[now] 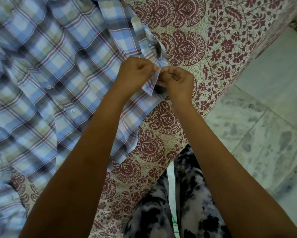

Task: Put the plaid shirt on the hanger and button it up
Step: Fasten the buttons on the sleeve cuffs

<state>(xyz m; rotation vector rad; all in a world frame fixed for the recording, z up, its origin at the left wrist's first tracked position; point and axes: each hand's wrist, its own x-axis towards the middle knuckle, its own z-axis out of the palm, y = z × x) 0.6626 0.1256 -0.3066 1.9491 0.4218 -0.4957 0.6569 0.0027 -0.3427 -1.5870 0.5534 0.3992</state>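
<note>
I see the plaid shirt (49, 74) spread flat over the left of the bedsheet (187, 31). It has blue, beige and white checks with thin red lines, its cloth is soft and creased, and small pale buttons (72, 110) run down its front. At the shirt's right edge the left hand (135, 71), fingers curled, pinches a folded strip of its cloth. The right hand (177, 79) pinches the same strip from the other side; it may be a cuff, but the blur hides it. Right of the shirt lie maroon paisley print and a mottled marble floor (264, 117).

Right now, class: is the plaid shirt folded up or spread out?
Spread out: the plaid shirt lies flat, though wrinkled, across the printed bedsheet.
</note>
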